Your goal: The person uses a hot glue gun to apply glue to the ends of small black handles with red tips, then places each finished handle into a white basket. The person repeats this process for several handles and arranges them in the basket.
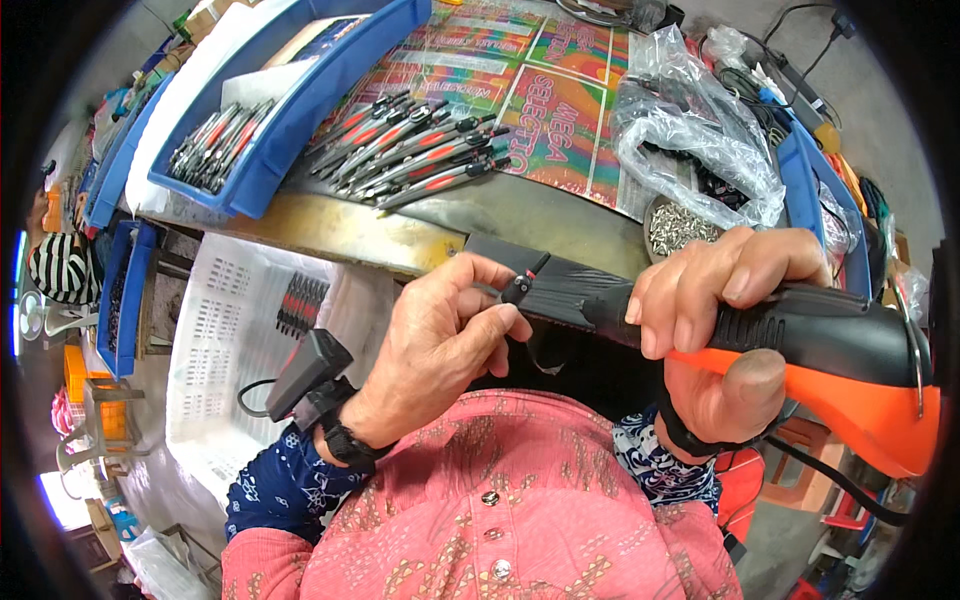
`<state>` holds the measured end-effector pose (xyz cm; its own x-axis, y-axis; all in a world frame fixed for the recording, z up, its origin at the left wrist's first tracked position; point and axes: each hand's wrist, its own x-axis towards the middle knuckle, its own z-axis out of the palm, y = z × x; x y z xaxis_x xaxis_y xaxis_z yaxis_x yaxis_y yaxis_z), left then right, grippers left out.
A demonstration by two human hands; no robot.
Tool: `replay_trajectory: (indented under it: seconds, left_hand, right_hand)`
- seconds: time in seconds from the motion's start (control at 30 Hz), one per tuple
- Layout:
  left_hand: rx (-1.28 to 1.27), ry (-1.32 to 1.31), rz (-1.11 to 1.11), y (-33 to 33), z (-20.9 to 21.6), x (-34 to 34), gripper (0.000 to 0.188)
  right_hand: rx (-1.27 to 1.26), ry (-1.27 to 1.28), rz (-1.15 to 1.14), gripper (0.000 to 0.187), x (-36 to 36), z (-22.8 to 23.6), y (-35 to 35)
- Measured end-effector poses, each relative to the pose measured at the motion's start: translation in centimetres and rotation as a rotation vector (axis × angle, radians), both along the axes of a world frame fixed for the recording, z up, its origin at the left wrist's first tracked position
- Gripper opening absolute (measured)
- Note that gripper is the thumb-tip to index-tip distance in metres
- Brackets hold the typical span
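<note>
left hand (pixel 440 335) pinches slim black piece with red tip (pixel 524 282), long axis slanting up-right; right hand (pixel 715 310), farther rightward, grips orange-and-black plastic power tool (pixel 835 355), narrow end leftward.

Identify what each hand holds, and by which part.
The left hand pinches a small red-tipped black piece by its black end; the right hand grips an orange-and-black tool around its body.

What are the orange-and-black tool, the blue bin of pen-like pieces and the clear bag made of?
Tool: probably moulded plastic, satin black and orange, judging by its vent slots.
Blue bin: likely hard plastic; stiff walls catch light.
Clear bag: apparently thin plastic film, shiny and crinkled.
</note>
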<state>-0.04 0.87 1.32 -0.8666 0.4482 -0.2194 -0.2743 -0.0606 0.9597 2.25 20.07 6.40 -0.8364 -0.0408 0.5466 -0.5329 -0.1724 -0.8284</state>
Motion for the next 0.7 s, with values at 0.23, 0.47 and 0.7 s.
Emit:
replay_trajectory:
  seconds: [0.23, 0.47, 0.7]
  left_hand:
    - [0.241, -0.293, 0.076, -0.1, -2.8, 1.5, 0.015]
    - [0.311, -0.382, 0.134, 0.3, -3.6, 1.4, 0.009]
    - [0.251, -0.344, 0.146, 0.4, -3.9, 1.6, 0.01]
  right_hand:
    - [0.049, 0.003, 0.026, 0.045, -0.3, 0.1, -1.8]
    - [0.075, 0.002, 0.049, 0.046, -0.7, -0.2, -2.8]
    - [0.069, 0.021, 0.099, 0.046, -1.4, -0.8, -2.8]
